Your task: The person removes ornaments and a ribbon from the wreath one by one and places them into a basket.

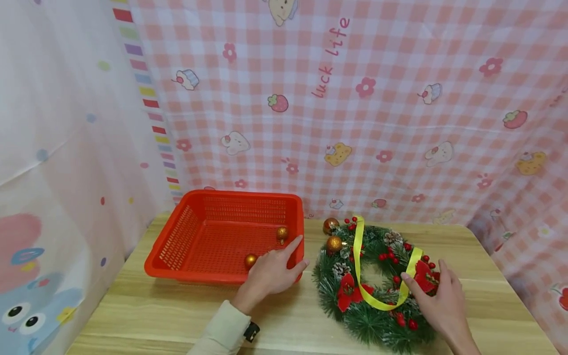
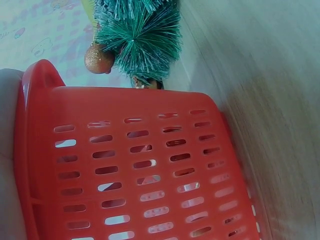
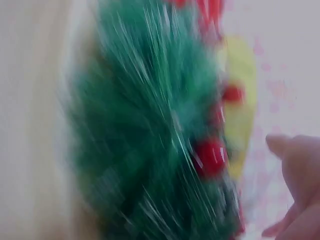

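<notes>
Clock positions were read from the head view, with 12 o'clock at the rear of the table [image 1: 120,320]. The wreath [image 1: 372,323] lay flat at 3 o'clock, a yellow ribbon [image 1: 376,301] looped across its opening. The red basket [image 1: 248,195] stood at 10 o'clock, one gold bauble [image 1: 282,233] at its 3 o'clock and a second bauble [image 1: 250,260] between 4 and 5. The left hand [image 1: 271,271] lay over the basket's 4 o'clock corner, thumb and index finger apart. The right hand [image 1: 443,303] spread thumb and fingers about the red flower [image 1: 426,277] at the wreath's 3 o'clock; contact could not be confirmed (the right wrist view was blurred).

The step in hand appeared to be handling the wreath beside the basket. Good practice called for grasping the body of the greenery, not petals or berries, keeping fingers out of the ribbon, and steadying the basket by its rim.

The tabletop was pale and wood-grained. A pink checked cloth [image 1: 301,138] hung at 12 o'clock; a dotted white cloth [image 1: 57,138] hung at 9.
</notes>
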A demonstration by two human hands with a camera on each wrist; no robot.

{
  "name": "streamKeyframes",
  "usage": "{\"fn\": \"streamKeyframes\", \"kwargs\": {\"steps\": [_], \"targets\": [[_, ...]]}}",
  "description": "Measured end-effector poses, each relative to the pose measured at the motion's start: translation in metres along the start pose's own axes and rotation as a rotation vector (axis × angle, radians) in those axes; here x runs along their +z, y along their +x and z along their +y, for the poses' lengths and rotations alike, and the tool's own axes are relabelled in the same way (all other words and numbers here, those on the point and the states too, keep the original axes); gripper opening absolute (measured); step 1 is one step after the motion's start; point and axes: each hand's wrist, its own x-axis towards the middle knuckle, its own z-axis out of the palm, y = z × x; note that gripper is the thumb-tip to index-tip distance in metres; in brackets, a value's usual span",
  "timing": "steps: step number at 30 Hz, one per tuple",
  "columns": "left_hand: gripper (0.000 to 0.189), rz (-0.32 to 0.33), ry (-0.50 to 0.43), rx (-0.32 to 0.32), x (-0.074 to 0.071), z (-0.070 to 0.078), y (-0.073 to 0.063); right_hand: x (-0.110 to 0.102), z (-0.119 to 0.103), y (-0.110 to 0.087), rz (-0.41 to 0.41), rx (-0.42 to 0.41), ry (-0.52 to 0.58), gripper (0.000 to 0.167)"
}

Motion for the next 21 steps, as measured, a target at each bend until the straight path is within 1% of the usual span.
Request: {"fn": "streamKeyframes", "kwargs": {"steps": [2,4,7,10,13,15,18,21], "targets": [[0.066,0.001,0.002,-0.003,0.0,0.0,0.0,0.01,-0.004,-0.007,0.006,0.048,-0.007,0.114],[0.066,0.0,0.005,-0.002,0.0,-0.001,-0.001,0.02,-0.005,-0.011,0.017,0.073,0.006,0.114],[0.067,-0.008,0.002,0.005,0.001,0.0,-0.001,0.032,-0.002,-0.01,0.048,0.097,0.04,0.114],[0.067,-0.012,0.002,0.002,0.001,0.0,0.0,0.037,0.004,-0.004,0.069,0.088,0.066,0.114],[0.067,-0.013,0.002,-0.011,0.0,0.0,-0.001,0.038,0.009,0.003,0.075,0.042,0.075,0.114],[0.067,-0.016,-0.005,-0.018,-0.001,0.0,-0.001,0.037,0.011,0.009,0.064,0.002,0.079,0.114],[0.067,-0.014,-0.003,-0.016,-0.001,0.0,-0.001,0.033,0.016,0.017,0.032,-0.075,0.088,0.114],[0.067,-0.014,-0.003,-0.011,-0.001,-0.001,0.0,0.03,0.022,0.026,0.004,-0.175,0.105,0.112]]}}
